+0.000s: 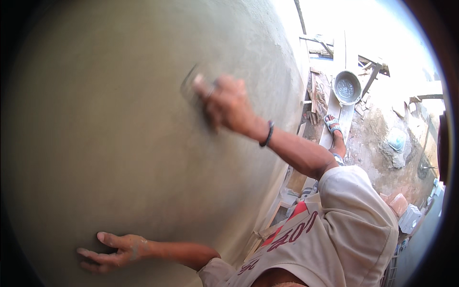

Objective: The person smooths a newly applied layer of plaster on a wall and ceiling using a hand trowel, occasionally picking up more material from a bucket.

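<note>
A broad grey-brown plastered wall fills the left and middle of the head view, its surface mostly smooth. My right hand, with a dark band at the wrist, is closed around a flat smoothing tool laid against the wall. Motion smears both, so the tool's exact kind is unclear; a thin dark edge shows past the fingers. At the lower left my left hand has its fingers apart and holds nothing. It is at the wall's surface, with grey smears on its skin.
To the right, a bucket with wet grey contents stands on planks, near my sandalled foot. Beyond lie a grey heap with a light blue rounded object, wooden scraps and a white box. Timber framing stands behind the bucket.
</note>
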Tool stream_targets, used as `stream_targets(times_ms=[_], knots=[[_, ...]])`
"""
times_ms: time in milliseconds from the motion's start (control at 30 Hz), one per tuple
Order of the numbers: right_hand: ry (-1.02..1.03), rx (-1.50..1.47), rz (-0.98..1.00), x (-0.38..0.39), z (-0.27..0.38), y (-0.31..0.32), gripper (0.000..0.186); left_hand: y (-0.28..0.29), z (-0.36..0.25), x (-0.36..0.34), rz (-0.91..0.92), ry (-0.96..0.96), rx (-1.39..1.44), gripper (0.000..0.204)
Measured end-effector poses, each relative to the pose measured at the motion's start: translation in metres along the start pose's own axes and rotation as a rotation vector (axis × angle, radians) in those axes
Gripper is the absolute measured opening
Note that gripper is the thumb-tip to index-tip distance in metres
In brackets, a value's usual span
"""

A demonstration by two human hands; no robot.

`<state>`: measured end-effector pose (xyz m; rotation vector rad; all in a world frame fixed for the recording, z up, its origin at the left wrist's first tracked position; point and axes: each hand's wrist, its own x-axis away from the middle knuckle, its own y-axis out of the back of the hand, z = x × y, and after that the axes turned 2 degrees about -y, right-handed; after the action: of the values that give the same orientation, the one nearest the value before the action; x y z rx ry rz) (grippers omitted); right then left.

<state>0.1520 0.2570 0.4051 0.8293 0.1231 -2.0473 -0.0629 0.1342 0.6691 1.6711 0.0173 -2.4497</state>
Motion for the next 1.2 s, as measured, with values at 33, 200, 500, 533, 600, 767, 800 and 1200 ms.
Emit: stream_targets(times_ms=[33,200,500,533,600,767,800,1200], knots=[[-0.183,0.043,0.020,-0.004,-0.035,-0.005,0.049,-0.002,0.002,0.000,0.009,-0.021,-0.034,0.056],[-0.826,-0.088,-0.030,0.133,-0.170,-0.058,0.042,-0.008,-0.010,-0.008,0.028,-0.052,-0.168,0.056],[-0.672,-0.135,-0.098,0.015,-0.169,-0.018,0.037,-0.001,0.001,-0.005,-0.022,-0.181,-0.225,0.056],[-0.779,-0.179,-0.082,0.027,-0.194,-0.022,0.037,-0.004,-0.001,-0.005,-0.020,-0.129,-0.197,0.056],[-0.967,-0.229,-0.044,0.066,-0.223,-0.039,0.040,-0.012,-0.006,-0.008,-0.027,-0.032,-0.133,0.056],[-0.536,-0.043,-0.093,0.087,-0.133,-0.054,0.041,-0.007,0.005,0.001,-0.040,-0.089,-0.114,0.059],[-0.428,-0.065,-0.108,0.069,-0.123,-0.047,0.041,-0.003,0.008,0.003,-0.034,-0.110,-0.137,0.060],[-0.701,-0.069,-0.018,0.109,-0.213,-0.062,0.042,-0.008,-0.004,-0.003,0.039,0.017,-0.157,0.068]])
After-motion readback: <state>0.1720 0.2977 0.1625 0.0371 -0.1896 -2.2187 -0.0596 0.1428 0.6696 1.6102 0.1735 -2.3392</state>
